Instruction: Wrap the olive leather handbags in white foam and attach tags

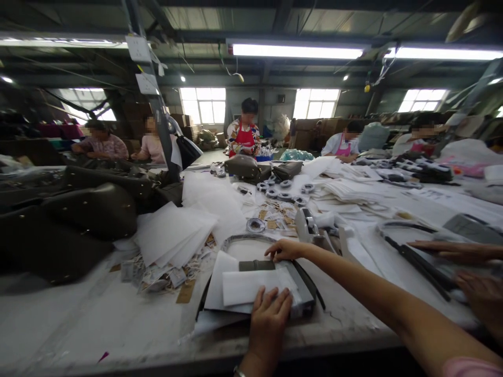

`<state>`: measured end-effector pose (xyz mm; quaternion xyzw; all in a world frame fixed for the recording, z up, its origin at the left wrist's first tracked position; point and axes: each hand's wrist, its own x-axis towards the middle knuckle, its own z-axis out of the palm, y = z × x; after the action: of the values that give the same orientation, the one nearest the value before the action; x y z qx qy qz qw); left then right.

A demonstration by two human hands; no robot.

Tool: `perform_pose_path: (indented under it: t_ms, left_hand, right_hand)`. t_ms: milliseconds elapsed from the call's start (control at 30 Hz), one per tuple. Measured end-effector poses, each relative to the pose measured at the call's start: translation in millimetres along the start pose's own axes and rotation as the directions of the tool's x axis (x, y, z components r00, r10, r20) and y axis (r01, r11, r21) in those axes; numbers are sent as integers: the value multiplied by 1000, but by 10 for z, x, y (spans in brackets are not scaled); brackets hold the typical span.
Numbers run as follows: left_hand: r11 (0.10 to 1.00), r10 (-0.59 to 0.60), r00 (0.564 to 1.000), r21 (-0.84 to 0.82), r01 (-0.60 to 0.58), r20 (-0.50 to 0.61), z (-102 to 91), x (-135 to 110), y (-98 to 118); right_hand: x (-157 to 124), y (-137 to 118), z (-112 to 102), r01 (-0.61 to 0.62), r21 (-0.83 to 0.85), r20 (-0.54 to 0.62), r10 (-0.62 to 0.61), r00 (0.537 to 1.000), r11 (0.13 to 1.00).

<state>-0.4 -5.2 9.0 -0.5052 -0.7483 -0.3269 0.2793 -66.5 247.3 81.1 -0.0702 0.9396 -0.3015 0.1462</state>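
Observation:
A dark handbag (308, 298) lies flat on the table in front of me, its looped handle (251, 239) pointing away. White foam sheets (239, 289) cover much of its front, and a dark olive flap strap (257, 265) shows above the topmost one. My left hand (272, 314) rests with fingers spread on the near right part of the sheet and the clear film beside it. Above it, my right hand (285, 250) reaches in from the right, its bent fingers apart, fingertips at the bag near the right end of the strap.
Foam sheets (173, 235) lie over a heap of tags (165, 277) at left, beside piled dark bags (86, 220). Wrapped rings (275, 192) and more tags (279, 214) lie beyond. At right, a co-worker's hands (459, 251) touch another bag. A post (157, 104) stands behind the piled bags.

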Motion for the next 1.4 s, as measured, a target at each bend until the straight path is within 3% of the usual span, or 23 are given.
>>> perform_pose_path:
  t_ms: [133,233,433,667,767,833,900,1067,1167,1233,1333,1400]
  left_hand:
    - [1000,1,1000,-10,-1,-17,-2,-13,-6]
    - [1000,2,1000,-3,-2,-10,11,-26,-7]
    - [1000,15,1000,4,-15,-24,12,-23,-5]
    - [999,17,1000,31,-17,6,-23,-24,6]
    - [999,18,999,48,-20,50,-45,-12,6]
    - [999,16,997,48,-19,72,-63,-6,5]
    - [999,12,996,45,-16,86,-78,-4,7]
    - [999,-15,993,-27,18,113,-132,20,39]
    - [996,-13,987,-88,27,162,-248,92,48]
    - [992,10,973,-125,19,232,-381,167,12]
    - [993,69,936,-113,-31,345,-638,272,-138]
    - [993,112,913,-13,-117,392,-812,303,-291]
  right_hand:
    - [-160,-115,-17,-47,-97,-191,28,981,994]
    - [-344,-238,92,-83,-161,-243,42,969,983]
    - [-514,-349,374,-111,-206,-142,83,986,972]
    - [-257,-296,145,-137,-127,94,150,984,982]
    - [-217,-328,66,-149,-104,116,161,980,983]
    - [-280,-381,67,-150,-97,59,156,986,984]
    - [-428,-462,144,-151,-100,-71,145,987,983]
    - [-1005,-683,716,-111,-133,-410,47,911,985]
    - [-1255,-712,1091,-50,-253,-447,-71,892,966]
    - [-1319,-684,1223,-50,-325,-449,-107,887,944]
    - [-1312,-630,1236,-46,-399,-460,-157,874,916]
    - [-1290,-611,1192,-33,-435,-453,-187,872,900]
